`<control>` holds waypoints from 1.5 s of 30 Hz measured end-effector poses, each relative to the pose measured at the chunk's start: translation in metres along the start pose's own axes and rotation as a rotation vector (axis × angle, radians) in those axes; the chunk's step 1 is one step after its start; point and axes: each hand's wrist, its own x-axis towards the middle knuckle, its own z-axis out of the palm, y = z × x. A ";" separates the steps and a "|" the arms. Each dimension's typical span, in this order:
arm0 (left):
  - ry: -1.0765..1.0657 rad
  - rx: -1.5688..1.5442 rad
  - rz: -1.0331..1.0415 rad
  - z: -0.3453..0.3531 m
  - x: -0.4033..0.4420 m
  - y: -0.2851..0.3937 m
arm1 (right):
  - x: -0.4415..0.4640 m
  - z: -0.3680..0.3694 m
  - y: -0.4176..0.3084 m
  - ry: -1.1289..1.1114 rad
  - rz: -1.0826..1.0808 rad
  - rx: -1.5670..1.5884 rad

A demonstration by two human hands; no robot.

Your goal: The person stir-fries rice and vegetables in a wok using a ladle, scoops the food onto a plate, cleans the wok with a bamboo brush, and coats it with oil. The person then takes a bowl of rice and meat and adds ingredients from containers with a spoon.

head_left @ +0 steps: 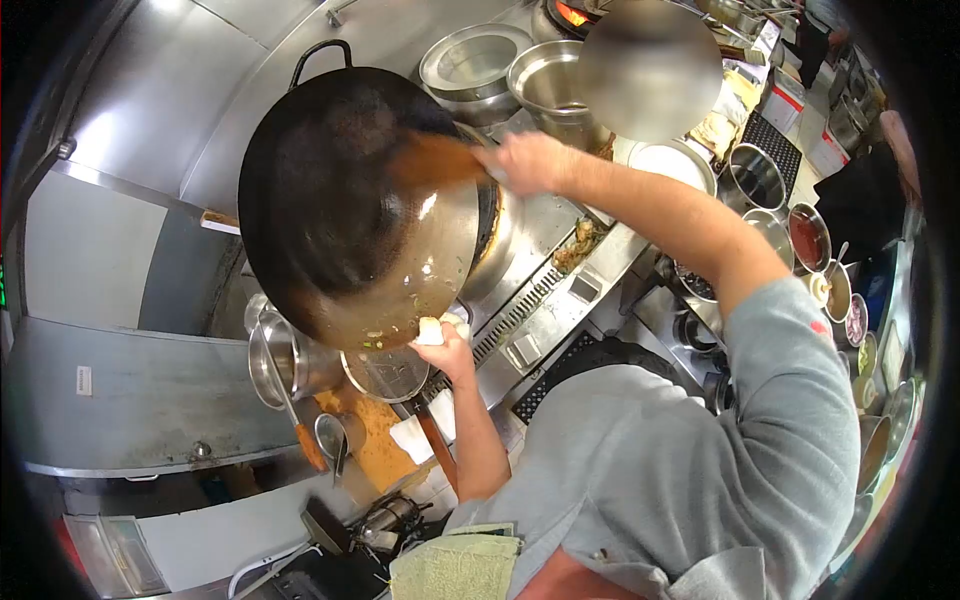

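A large dark wok (335, 210) is tilted up on its side over the stove, its hollow facing me. My left hand (450, 357) is closed at its lower rim with a folded white cloth (431, 330) in the grip. Inside the wok, my right hand (530, 163) is closed on a brown brush (437, 162), which is smeared by motion, so its bristles do not show clearly. Small green and pale food bits (374, 338) cling near the wok's lower edge. A loop handle (318, 58) stands out at the wok's top.
Behind the wok stand a steel colander (478, 62) and a deep steel pot (545, 85). Food scraps (578, 245) lie on the stove ledge. A wooden-handled ladle (290, 395) leans at the left. Sauce pots (808, 235) line the right, near a person in dark clothing (860, 200).
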 end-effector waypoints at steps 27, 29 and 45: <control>-0.136 -0.554 -1.003 0.016 0.090 0.036 | -0.182 0.157 0.030 0.372 0.438 0.263; -0.200 -0.629 -0.936 0.016 0.089 0.023 | -0.186 0.115 0.011 0.331 0.449 0.322; -0.243 -0.771 -0.893 0.017 0.050 0.078 | -0.233 0.092 -0.005 -0.254 0.187 0.964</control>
